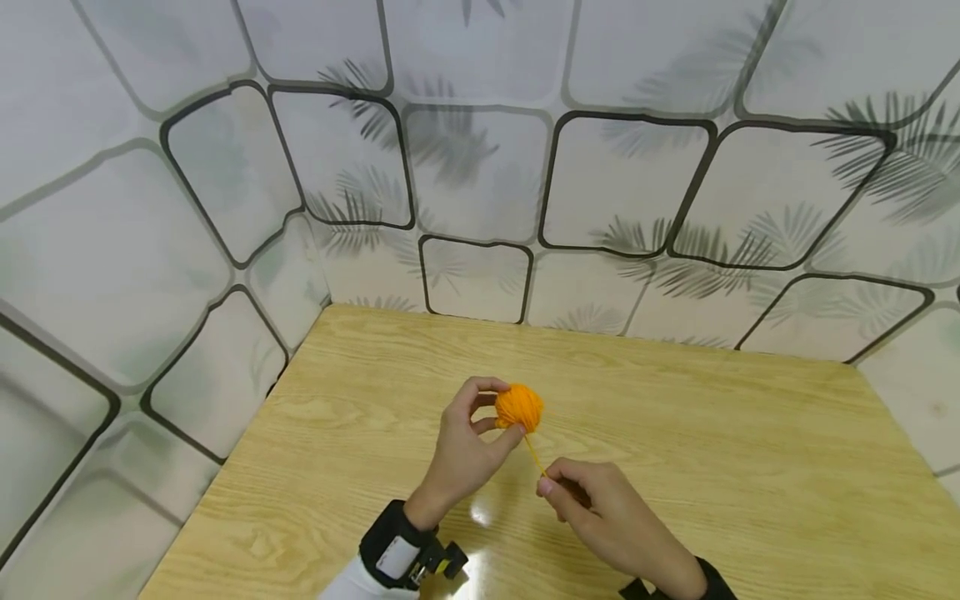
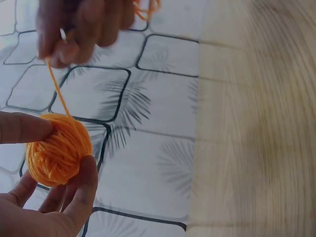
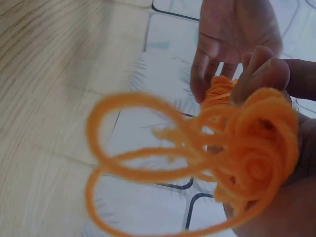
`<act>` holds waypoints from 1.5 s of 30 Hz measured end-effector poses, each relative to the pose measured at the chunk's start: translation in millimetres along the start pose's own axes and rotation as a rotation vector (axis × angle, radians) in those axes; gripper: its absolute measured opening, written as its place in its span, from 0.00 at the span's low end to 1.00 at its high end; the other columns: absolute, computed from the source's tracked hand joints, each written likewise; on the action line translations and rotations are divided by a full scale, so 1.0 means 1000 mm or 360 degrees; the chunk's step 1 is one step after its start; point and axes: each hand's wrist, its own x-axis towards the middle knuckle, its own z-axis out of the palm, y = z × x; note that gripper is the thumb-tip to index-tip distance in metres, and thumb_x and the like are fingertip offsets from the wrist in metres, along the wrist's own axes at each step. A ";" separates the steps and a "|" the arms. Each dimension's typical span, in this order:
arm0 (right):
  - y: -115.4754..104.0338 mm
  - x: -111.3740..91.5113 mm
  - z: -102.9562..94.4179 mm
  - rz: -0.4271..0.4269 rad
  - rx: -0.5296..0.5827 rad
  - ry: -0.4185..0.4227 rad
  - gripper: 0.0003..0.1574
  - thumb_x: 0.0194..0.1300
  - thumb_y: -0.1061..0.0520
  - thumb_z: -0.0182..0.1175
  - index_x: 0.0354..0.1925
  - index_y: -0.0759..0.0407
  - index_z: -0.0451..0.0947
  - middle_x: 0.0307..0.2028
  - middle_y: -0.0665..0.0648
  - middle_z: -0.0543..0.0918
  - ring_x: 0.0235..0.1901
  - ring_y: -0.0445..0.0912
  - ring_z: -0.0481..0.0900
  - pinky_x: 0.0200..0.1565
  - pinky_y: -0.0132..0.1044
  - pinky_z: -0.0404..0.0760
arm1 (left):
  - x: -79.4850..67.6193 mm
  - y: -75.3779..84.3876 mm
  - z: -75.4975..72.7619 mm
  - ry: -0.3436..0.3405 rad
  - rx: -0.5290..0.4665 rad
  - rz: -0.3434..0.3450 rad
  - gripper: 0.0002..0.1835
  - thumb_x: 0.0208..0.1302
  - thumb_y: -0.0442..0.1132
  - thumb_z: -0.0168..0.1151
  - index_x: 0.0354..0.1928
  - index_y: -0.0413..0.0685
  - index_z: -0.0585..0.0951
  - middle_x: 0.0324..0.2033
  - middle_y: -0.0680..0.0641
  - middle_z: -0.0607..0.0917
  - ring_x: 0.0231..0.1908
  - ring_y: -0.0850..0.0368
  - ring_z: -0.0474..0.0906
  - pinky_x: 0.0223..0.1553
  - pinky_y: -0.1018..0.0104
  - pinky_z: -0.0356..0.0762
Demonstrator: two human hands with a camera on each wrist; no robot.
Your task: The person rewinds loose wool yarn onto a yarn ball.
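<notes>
An orange ball of yarn (image 1: 519, 407) is held between the thumb and fingers of my left hand (image 1: 467, 446), above the table. In the left wrist view the thumb and fingertips press on opposite sides of the yarn ball (image 2: 59, 150). A single taut strand (image 1: 534, 455) runs from the ball to my right hand (image 1: 611, 512), whose thumb and index finger pinch it. In the right wrist view a loose bundle of orange yarn (image 3: 261, 153) sits in the right palm, with loops hanging out. The left hand (image 3: 237, 34) shows behind it.
The wooden table (image 1: 337, 400) spreads under both hands. A pale fabric wall (image 1: 480, 183) with dark outlines and leaf prints stands at the back and left. Black straps (image 1: 393, 546) with a small camera sit on the left wrist.
</notes>
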 end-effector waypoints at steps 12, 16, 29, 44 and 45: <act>-0.023 -0.015 -0.018 -0.0060 0.0008 0.0057 0.08 0.67 0.46 0.50 0.32 0.41 0.75 0.18 0.44 0.69 0.14 0.35 0.61 0.15 0.30 0.65 | 0.002 -0.030 -0.010 0.0111 0.0235 0.0003 0.23 0.49 0.28 0.64 0.49 0.43 0.71 0.47 0.44 0.74 0.44 0.46 0.73 0.38 0.61 0.78; -0.024 -0.021 -0.029 -0.0105 0.0076 0.0062 0.06 0.67 0.51 0.51 0.34 0.44 0.75 0.19 0.45 0.69 0.15 0.36 0.61 0.16 0.31 0.66 | 0.004 -0.047 -0.017 0.0151 0.0324 -0.0011 0.23 0.49 0.31 0.66 0.48 0.50 0.72 0.47 0.51 0.74 0.43 0.51 0.73 0.37 0.65 0.78; -0.024 0.019 -0.057 -0.0304 0.0310 0.0345 0.06 0.66 0.63 0.50 0.41 0.57 0.73 0.22 0.54 0.69 0.15 0.44 0.65 0.13 0.36 0.66 | 0.004 -0.040 -0.015 -0.0330 0.0167 -0.0202 0.23 0.49 0.32 0.67 0.48 0.49 0.72 0.47 0.49 0.74 0.45 0.50 0.73 0.39 0.61 0.77; 0.036 0.075 -0.053 -0.0143 0.0332 0.0436 0.14 0.66 0.51 0.53 0.39 0.61 0.75 0.21 0.62 0.71 0.16 0.49 0.65 0.15 0.39 0.65 | 0.001 -0.017 -0.009 -0.0819 -0.0387 -0.0141 0.22 0.52 0.26 0.62 0.50 0.39 0.69 0.48 0.40 0.71 0.46 0.45 0.73 0.41 0.52 0.77; 0.039 0.075 -0.050 -0.0113 0.0332 0.0421 0.14 0.66 0.51 0.53 0.39 0.61 0.75 0.21 0.63 0.71 0.16 0.49 0.65 0.16 0.38 0.66 | 0.001 -0.019 -0.008 -0.0810 -0.0430 -0.0116 0.22 0.53 0.26 0.61 0.51 0.39 0.69 0.48 0.39 0.71 0.46 0.45 0.73 0.42 0.51 0.77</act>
